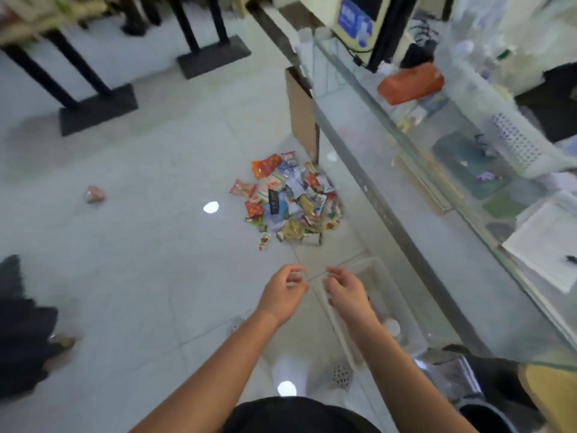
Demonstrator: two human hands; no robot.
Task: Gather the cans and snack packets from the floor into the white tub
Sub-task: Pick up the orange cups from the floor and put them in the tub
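Ahead, snack packets [288,200] beyond both empty hands [282,296].

Print on the snack packets [288,198] is too blurred to read.

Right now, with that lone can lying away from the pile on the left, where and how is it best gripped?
The can looks to lie on its side on the bare floor, clear of the snack packet pile. Probably come from above with the left hand, the nearer one, fingers across the round body at its middle. Blur hides its ends.
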